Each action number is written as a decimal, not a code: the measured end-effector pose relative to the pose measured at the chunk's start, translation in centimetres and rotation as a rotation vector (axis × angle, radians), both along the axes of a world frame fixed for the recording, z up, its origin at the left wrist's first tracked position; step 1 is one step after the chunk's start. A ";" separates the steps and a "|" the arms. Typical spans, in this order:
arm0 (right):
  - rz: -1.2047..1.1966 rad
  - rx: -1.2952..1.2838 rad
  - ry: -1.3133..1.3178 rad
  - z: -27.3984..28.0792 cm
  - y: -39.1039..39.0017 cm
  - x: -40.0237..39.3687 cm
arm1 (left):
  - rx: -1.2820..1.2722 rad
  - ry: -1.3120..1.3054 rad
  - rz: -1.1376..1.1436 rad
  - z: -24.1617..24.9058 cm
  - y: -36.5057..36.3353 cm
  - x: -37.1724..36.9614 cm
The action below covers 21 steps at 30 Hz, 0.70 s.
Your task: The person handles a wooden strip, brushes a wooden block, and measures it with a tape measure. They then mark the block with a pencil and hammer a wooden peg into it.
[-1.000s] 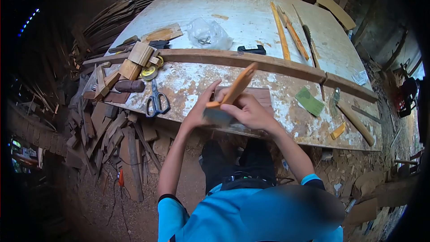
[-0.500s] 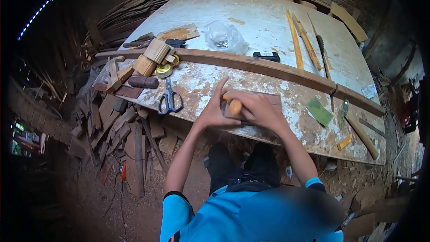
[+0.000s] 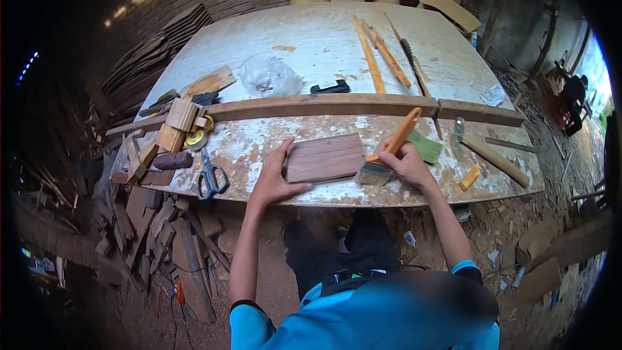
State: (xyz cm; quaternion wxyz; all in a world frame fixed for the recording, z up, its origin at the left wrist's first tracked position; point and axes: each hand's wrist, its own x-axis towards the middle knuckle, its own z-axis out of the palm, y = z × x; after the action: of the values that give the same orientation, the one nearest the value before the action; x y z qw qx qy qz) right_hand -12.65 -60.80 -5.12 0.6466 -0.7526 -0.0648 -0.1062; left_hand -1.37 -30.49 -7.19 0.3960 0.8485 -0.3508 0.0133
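Note:
A dark brown, rectangular wooden board [image 3: 325, 158] lies flat on the worn workbench in front of me. My left hand [image 3: 273, 178] grips its left end, thumb along the near edge and fingers at the far left corner. At the other end, my right hand [image 3: 407, 163] is closed around a flat paintbrush [image 3: 403, 133] with an orange wooden handle. The handle points up and away, while the bristles hang low beside the board's near right corner. Just behind that hand lies a piece of green sandpaper [image 3: 426, 148].
A long wooden rail [image 3: 311, 105] crosses the bench beyond the board. Scissors [image 3: 212, 177], a tape roll [image 3: 195, 139] and wood blocks [image 3: 171, 137] lie left. A hammer [image 3: 495, 160] and a small yellow piece [image 3: 470, 177] lie right. A plastic bag [image 3: 269, 76] sits behind the rail.
My right hand has moved from over the board to its right end with the paintbrush, uncovering the board's top. The left hand stays at the left end. The camera view has shifted.

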 end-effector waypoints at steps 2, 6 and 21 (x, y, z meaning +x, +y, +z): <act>-0.118 0.047 -0.038 -0.5 -1.2 -1.7 | 0.031 -0.097 0.013 0.1 -0.1 -0.3; -0.162 0.164 0.038 -1.5 -3.2 -5.3 | 0.159 -0.389 0.036 -0.2 0.0 -1.5; -0.207 -0.261 0.063 -4.0 -4.1 -7.1 | 0.439 -0.800 -0.083 -3.1 -2.5 -7.0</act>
State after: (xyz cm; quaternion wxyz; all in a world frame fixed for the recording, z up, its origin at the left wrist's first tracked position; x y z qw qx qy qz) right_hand -19.79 -64.94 -9.15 0.5306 -0.8359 0.0202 -0.1391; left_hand -8.38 -32.95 -10.33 0.0406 0.8258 -0.5041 0.2494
